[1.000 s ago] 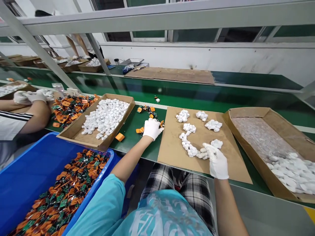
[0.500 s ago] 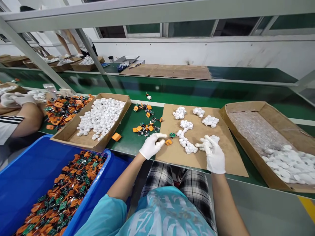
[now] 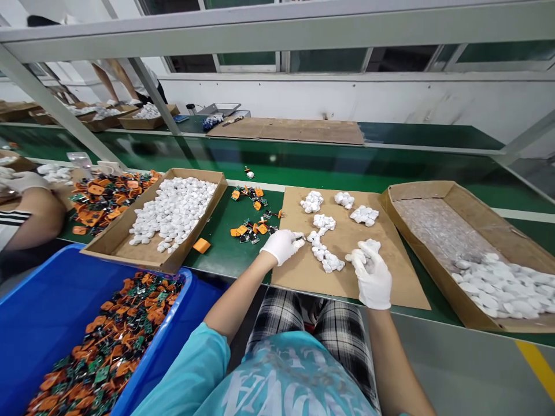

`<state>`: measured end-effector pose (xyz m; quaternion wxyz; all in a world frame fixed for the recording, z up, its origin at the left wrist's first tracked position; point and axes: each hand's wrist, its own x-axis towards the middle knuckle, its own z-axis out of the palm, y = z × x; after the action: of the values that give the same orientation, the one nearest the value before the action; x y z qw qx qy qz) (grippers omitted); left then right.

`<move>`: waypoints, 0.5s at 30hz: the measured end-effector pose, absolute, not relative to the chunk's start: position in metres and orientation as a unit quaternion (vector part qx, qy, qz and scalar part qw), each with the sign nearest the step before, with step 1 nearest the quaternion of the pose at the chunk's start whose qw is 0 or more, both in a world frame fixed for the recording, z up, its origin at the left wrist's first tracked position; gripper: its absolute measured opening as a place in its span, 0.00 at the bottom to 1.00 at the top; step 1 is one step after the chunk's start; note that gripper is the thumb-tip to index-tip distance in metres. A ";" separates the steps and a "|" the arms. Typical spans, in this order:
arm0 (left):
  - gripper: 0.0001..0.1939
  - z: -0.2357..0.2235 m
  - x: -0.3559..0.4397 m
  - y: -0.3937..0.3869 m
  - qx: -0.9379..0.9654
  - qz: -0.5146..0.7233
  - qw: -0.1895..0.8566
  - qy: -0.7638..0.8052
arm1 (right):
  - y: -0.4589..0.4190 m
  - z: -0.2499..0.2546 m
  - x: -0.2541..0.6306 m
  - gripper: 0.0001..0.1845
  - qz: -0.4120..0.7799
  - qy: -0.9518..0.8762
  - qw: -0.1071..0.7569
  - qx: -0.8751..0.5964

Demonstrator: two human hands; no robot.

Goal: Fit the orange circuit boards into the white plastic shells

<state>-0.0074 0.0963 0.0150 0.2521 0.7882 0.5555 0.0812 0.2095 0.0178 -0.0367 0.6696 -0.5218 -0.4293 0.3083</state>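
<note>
My left hand (image 3: 281, 247), in a white glove, is over the left part of a brown cardboard sheet (image 3: 299, 277). Its fingers are drawn together beside a line of small white rounded pieces (image 3: 319, 252); what they hold is hidden. On the right side of the sheet, my gloved right hand (image 3: 373, 280) has its fingers curled round white pieces (image 3: 372, 246), partly covered by the glove. Further back on the sheet lie small white heaps (image 3: 312, 201). Left of the sheet are orange parts with small circuit boards (image 3: 250, 230).
A cardboard tray of white pieces (image 3: 195, 228) stands left, another tray (image 3: 455, 289) right. A blue bin (image 3: 173, 306) with orange and green parts sits low at left. A co-worker's gloved hand (image 3: 28, 181) is at far left. A loose orange part (image 3: 202, 245) lies near the left tray.
My left hand has moved right, over the spot where an orange part with a green circuit board lay; that part is now out of sight. My right hand's fingers have curled in more.
</note>
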 end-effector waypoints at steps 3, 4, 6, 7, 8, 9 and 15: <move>0.21 0.004 -0.014 0.085 0.711 0.196 0.390 0.551 | 0.013 -0.037 0.187 0.18 0.284 -0.498 0.619 -0.537; 0.21 0.000 -0.014 0.079 0.687 0.219 0.423 0.549 | 0.011 -0.037 0.178 0.16 0.263 -0.548 0.585 -0.537; 0.21 -0.004 -0.011 0.067 0.640 0.266 0.472 0.545 | 0.007 -0.036 0.158 0.13 0.200 -0.676 0.511 -0.491; 0.20 -0.006 -0.009 0.061 0.629 0.286 0.496 0.526 | 0.006 -0.035 0.150 0.11 0.159 -0.738 0.480 -0.445; 0.19 -0.007 -0.008 0.057 0.607 0.309 0.511 0.524 | 0.006 -0.035 0.145 0.11 0.123 -0.784 0.461 -0.398; 0.20 -0.007 -0.007 0.055 0.591 0.314 0.521 0.531 | 0.006 -0.035 0.142 0.11 0.087 -0.808 0.454 -0.366; 0.22 -0.008 -0.006 0.039 0.509 0.326 0.577 0.549 | 0.027 -0.036 0.157 0.14 -0.025 -0.814 0.465 -0.348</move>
<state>-0.0058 0.0387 -0.0084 0.5772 0.5091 0.5489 0.3262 0.1570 0.0271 -0.0361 0.4649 -0.3479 -0.8137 -0.0254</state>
